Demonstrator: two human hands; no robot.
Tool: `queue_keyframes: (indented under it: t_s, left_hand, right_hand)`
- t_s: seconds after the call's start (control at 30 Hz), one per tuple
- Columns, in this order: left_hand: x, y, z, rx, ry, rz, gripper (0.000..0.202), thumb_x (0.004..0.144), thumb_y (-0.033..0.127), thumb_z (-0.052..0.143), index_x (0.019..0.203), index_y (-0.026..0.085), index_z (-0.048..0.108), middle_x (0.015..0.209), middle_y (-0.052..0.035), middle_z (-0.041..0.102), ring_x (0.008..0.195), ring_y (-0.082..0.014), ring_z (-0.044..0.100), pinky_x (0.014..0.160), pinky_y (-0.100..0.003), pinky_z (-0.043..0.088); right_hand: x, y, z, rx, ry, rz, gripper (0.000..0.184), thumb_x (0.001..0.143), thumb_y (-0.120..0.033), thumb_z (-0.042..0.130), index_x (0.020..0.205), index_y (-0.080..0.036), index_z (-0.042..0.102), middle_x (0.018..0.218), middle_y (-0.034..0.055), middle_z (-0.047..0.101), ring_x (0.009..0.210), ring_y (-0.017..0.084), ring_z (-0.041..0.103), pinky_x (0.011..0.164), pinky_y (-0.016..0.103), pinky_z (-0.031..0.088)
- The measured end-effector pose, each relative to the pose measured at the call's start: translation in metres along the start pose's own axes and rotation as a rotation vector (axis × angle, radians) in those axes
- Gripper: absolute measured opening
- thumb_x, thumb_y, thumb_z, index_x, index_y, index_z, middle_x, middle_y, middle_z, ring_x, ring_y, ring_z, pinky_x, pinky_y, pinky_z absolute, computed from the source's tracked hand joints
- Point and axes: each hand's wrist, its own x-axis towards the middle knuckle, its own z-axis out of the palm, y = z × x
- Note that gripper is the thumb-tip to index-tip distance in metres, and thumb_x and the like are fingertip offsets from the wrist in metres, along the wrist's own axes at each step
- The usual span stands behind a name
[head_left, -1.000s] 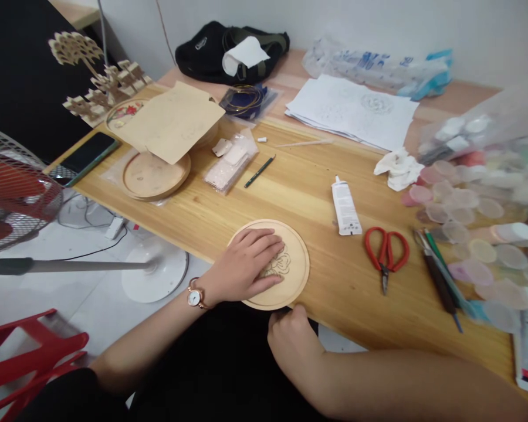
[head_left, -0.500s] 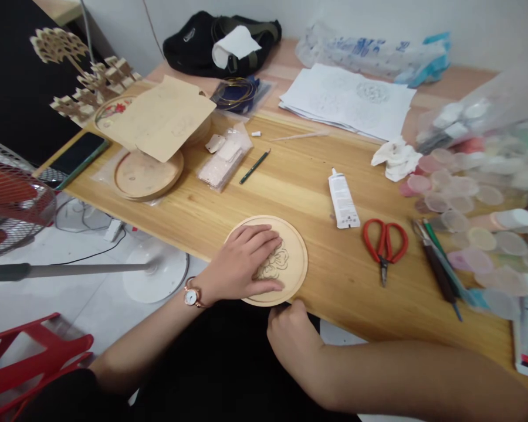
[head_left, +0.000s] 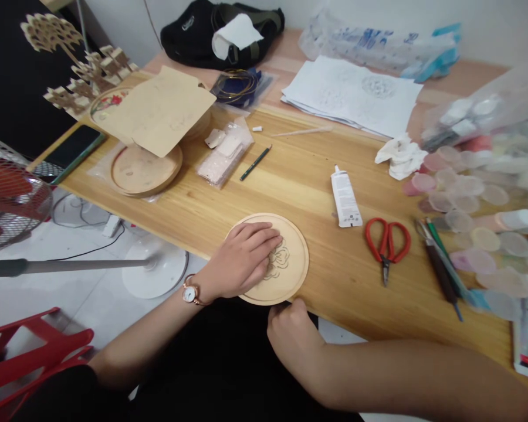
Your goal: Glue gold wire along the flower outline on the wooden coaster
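Observation:
A round wooden plate [head_left: 295, 272] with a raised rim and a dark flower outline lies at the table's front edge. Across its left half rests my left hand [head_left: 246, 258], flat with the fingers stretched, covering part of the drawing. A watch [head_left: 190, 293] is on that wrist. Just below the plate, at the table edge, my right hand [head_left: 294, 328] is closed in a fist. Its fingertips are turned away, so whatever they hold, if anything, is hidden.
Red-handled scissors [head_left: 386, 246], a white glue tube [head_left: 347, 198] and a dark pencil [head_left: 256, 163] lie on the table [head_left: 193, 223]. Lidded tubs [head_left: 484, 240] crowd the right side. Paper sheets [head_left: 352, 94] are at the back; more wooden plates [head_left: 145, 170] sit left.
My left thumb has drawn in against the fingers and shows less over the plate. My right hand stays in nearly the same place. The view has shifted slightly.

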Motion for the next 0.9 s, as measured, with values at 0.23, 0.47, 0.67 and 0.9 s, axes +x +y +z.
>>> queue_keyframes:
  t_s: [0.23, 0.47, 0.67, 0.9]
  left_hand:
    - [-0.001, -0.001, 0.002, 0.009, 0.001, 0.006, 0.046, 0.086, 0.016, 0.04, 0.13, 0.014, 0.05, 0.13, -0.0107, 0.057, 0.127, -0.0277, 0.045, 0.106, -0.046, 0.036]
    - [0.001, 0.002, 0.002, 0.011, 0.015, -0.039, 0.041, 0.095, 0.038, 0.045, 0.129, 0.017, 0.052, 0.128, -0.0109, 0.059, 0.126, -0.0278, 0.047, 0.105, -0.046, 0.038]
    - [0.001, 0.001, 0.004, 0.038, 0.032, -0.013, 0.043, 0.094, 0.039, 0.048, 0.127, 0.013, 0.052, 0.127, -0.0124, 0.059, 0.125, -0.0284, 0.048, 0.102, -0.046, 0.04]
    - [0.0, 0.001, 0.004, 0.045, 0.039, -0.008, 0.043, 0.094, 0.039, 0.049, 0.127, 0.012, 0.052, 0.127, -0.0127, 0.06, 0.124, -0.0285, 0.049, 0.102, -0.046, 0.04]
  right_hand:
    - [-0.001, 0.0, 0.0, -0.01, 0.016, 0.001, 0.023, 0.073, 0.005, 0.048, 0.065, -0.012, 0.061, 0.067, 0.0099, 0.065, 0.052, 0.015, 0.054, 0.052, 0.027, 0.039]
    - [0.0, -0.001, 0.002, -0.027, 0.042, 0.008, 0.022, 0.073, 0.004, 0.05, 0.067, -0.013, 0.062, 0.069, 0.0095, 0.066, 0.054, 0.015, 0.055, 0.052, 0.027, 0.039]
    - [0.0, -0.001, 0.009, -0.044, 0.074, 0.008, 0.023, 0.074, 0.004, 0.048, 0.067, -0.013, 0.062, 0.071, 0.0101, 0.066, 0.053, 0.015, 0.055, 0.052, 0.029, 0.039]
    - [-0.001, -0.003, 0.009, -0.041, 0.095, 0.015, 0.023, 0.073, 0.006, 0.048, 0.066, -0.013, 0.061, 0.066, 0.0084, 0.064, 0.053, 0.015, 0.054, 0.053, 0.028, 0.038]
